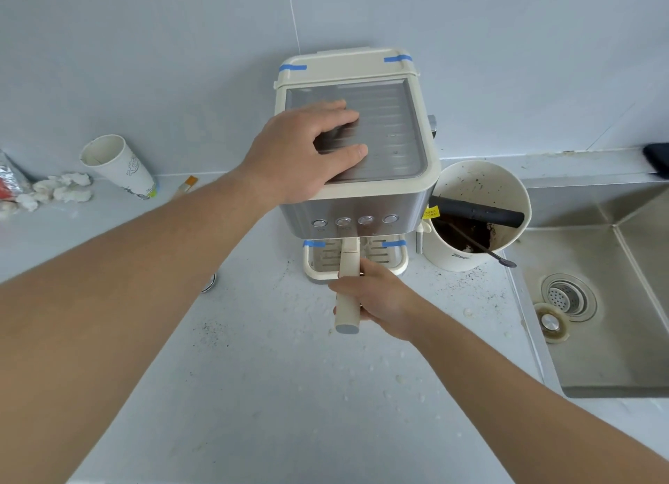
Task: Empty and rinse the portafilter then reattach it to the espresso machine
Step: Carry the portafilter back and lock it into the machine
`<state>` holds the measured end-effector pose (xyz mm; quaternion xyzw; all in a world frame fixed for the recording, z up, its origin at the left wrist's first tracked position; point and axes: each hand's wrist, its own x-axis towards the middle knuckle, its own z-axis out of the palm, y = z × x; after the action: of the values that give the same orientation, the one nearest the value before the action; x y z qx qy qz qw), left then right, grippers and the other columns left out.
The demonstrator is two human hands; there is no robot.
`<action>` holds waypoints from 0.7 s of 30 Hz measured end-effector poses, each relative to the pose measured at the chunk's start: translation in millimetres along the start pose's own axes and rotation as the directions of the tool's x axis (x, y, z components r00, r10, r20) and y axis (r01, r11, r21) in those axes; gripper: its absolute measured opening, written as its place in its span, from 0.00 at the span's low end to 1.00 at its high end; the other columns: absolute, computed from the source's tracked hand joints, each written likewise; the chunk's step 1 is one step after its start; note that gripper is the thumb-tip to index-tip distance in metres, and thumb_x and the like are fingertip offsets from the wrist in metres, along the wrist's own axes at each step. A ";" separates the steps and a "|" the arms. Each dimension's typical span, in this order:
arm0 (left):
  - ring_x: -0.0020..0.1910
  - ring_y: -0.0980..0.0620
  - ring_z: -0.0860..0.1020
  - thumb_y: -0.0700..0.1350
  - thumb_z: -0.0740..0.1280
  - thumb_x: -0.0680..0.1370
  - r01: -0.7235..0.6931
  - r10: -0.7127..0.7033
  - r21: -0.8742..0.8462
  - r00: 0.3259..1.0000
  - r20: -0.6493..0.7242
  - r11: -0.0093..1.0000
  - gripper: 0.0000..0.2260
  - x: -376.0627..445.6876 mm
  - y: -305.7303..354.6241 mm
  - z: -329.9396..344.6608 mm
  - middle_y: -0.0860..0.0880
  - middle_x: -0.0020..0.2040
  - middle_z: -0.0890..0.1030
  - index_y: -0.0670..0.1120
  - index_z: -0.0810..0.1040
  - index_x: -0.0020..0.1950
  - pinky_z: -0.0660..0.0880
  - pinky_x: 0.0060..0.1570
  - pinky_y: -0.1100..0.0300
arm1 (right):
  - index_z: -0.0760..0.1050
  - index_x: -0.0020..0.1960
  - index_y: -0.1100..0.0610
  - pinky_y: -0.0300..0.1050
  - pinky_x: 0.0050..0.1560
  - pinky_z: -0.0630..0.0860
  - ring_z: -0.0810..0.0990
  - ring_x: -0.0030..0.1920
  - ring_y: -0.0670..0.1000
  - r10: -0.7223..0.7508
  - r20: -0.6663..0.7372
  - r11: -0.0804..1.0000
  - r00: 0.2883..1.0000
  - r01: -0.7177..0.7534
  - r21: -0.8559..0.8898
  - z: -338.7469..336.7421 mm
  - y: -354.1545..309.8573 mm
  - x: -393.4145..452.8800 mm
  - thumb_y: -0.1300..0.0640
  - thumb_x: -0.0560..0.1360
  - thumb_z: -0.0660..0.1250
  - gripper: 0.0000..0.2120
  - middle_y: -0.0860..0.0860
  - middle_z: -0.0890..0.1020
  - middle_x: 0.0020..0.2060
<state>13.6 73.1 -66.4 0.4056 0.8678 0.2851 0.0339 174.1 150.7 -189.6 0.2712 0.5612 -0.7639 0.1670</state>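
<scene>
You are standing in a small kitchen, at a coffee corner.
An espresso machine [356, 150] sits on a pale counter [275, 375] against a tiled wall [181, 49], with a stainless sink [622, 302] and its drain strainer [568, 297] to your right, a knock box [478, 216] of spent grounds beside it, and a paper cup [117, 167] lying at your left.

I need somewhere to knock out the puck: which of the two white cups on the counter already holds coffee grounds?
The knock box right of the espresso machine, beside the sink: dark grounds inside, black bar across. The paper cup left looks empty.
</scene>
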 end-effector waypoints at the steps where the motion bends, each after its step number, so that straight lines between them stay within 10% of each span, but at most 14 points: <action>1: 0.72 0.57 0.67 0.60 0.67 0.74 0.005 -0.005 -0.016 1.000 -0.013 1.000 0.23 -0.9 -0.2 0.2 0.56 0.73 0.71 0.56 0.76 0.68 0.62 0.72 0.53 | 0.75 0.64 0.54 0.52 0.48 0.81 0.80 0.47 0.55 -0.016 -0.024 0.999 1.000 0.015 -0.042 -2.6 -1.4 -2.1 0.63 0.75 0.69 0.18 0.57 0.80 0.52; 13: 0.64 0.59 0.75 0.50 0.66 0.77 0.011 -0.024 -0.088 0.989 -0.144 0.996 0.11 -10.8 2.7 5.4 0.56 0.63 0.81 0.53 0.83 0.57 0.69 0.64 0.62 | 0.82 0.54 0.57 0.46 0.47 0.83 0.85 0.43 0.53 -0.064 -0.136 0.998 0.989 0.060 -0.035 -30.1 -18.8 -43.4 0.58 0.77 0.68 0.08 0.58 0.87 0.46; 17: 0.43 0.50 0.78 0.46 0.61 0.78 -0.100 0.097 -0.012 0.984 -0.152 0.995 0.10 -16.8 10.4 2.5 0.53 0.41 0.81 0.48 0.81 0.42 0.77 0.46 0.51 | 0.83 0.54 0.55 0.50 0.53 0.81 0.86 0.48 0.55 -0.170 -0.119 0.985 0.978 0.170 -0.009 -39.7 -43.7 -78.5 0.55 0.78 0.67 0.08 0.55 0.88 0.47; 21: 0.40 0.47 0.77 0.43 0.61 0.79 -0.186 0.199 0.086 0.961 -0.191 0.979 0.10 -19.5 11.5 2.8 0.51 0.39 0.80 0.45 0.78 0.40 0.76 0.39 0.48 | 0.82 0.57 0.59 0.48 0.52 0.82 0.85 0.52 0.57 -0.322 -0.090 0.940 0.943 0.329 0.088 -42.8 -80.0 -119.0 0.57 0.79 0.65 0.10 0.58 0.87 0.50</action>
<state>35.3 66.2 -66.0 0.4585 0.8323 0.2969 -0.0944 233.9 210.5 -66.2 0.2110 0.5646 -0.7980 0.0034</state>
